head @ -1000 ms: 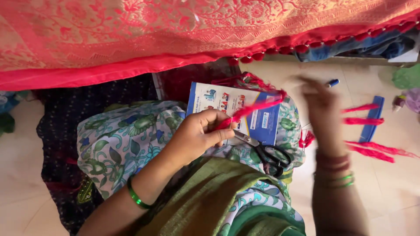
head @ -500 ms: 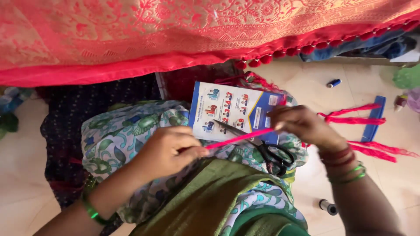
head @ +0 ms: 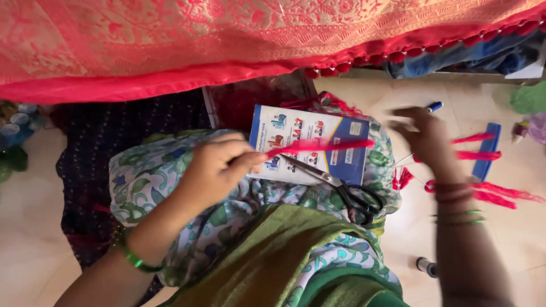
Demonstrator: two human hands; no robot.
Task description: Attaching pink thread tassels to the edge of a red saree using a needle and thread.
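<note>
- The left hand (head: 219, 167) sits in the middle of the frame, its fingers (head: 239, 162) curled and pressed together, thumb against forefinger, pinching one end of a bundle of bright pink-red threads (head: 318, 145).
- That bundle runs level from the pinch toward the right, crossing over a flat blue and white printed cardboard packet (head: 310, 142) that lies on the lap just above centre.
- The right hand (head: 426, 136) is right of centre and blurred; its fingers look loosely bent and a little apart, but I cannot tell whether they grip anything. It is close to the far end of the bundle, with a thin thread showing just beside it.
- A pair of steel scissors with black handles (head: 347, 190) lies on the lap, blades over the lower edge of the packet, handles toward the lower right.
- The lap is covered in white cloth with a green and blue leaf print (head: 159, 176), with olive green fabric (head: 267, 256) below it.
- More loose pink-red thread tassels (head: 495, 193) lie on the pale floor at the right, near a flat blue plastic strip (head: 488, 150).
- A red and gold patterned cloth with small red bobbles along its edge (head: 227, 34) spans the top of the frame.
- A green bangle (head: 132, 258) circles the left wrist at lower left.
</note>
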